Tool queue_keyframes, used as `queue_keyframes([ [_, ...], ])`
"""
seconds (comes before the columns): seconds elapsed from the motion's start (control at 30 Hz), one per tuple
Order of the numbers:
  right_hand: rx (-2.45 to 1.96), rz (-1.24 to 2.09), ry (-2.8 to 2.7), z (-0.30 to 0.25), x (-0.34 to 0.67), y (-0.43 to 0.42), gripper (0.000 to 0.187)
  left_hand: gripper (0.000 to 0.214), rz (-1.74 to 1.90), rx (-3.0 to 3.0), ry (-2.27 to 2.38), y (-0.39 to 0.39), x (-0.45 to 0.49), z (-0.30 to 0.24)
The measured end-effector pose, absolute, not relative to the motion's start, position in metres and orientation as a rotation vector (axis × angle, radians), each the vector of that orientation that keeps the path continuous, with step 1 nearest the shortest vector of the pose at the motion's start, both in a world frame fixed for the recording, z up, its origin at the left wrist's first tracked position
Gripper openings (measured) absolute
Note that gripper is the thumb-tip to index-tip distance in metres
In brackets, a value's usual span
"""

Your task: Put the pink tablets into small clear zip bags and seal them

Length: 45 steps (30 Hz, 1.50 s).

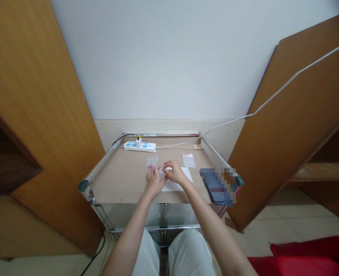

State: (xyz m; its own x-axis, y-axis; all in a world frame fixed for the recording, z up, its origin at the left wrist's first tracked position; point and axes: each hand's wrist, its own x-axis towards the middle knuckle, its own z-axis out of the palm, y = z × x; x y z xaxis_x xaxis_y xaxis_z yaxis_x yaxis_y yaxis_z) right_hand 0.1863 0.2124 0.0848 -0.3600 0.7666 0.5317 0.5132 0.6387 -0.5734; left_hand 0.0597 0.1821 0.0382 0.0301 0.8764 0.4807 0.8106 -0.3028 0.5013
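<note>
My left hand [155, 181] is closed round the left side of a small clear plastic bag [162, 173]. From the right, my right hand [173, 172] pinches near the bag's upper edge; whether its fingertips hold the bag or something small is too fine to make out. A sheet of white paper [187, 175] lies beneath the hands on the cardboard top. Just behind my left hand lies another clear bag [152, 162] with small pink-red things in it. A stack of clear zip bags [188, 160] is flat behind the paper, to the right.
A white power strip [140, 146] with a plugged-in adapter stands at the back left, its white cable [224, 124] running up to the right. A dark, partly blurred flat object [215, 186] lies at the right edge. Metal rails [103, 165] border the cardboard-covered table [114, 184].
</note>
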Motion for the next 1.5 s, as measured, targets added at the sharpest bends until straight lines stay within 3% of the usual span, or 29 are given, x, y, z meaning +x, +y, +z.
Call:
queue_keyframes([
  [0.37,-1.010,0.415,-2.035,0.090,0.201,0.211,0.012,0.042,1.143,2.167,1.817,0.178,0.060,0.044],
  [1.0,-1.472,0.265,-2.230,0.073,0.236,0.197,0.011,0.044,1.120,2.121,1.887,0.178,0.060,0.046],
  [1.5,-1.131,0.323,-1.980,0.082,0.227,0.206,0.004,0.044,1.078,2.112,1.902,0.177,0.062,0.047],
])
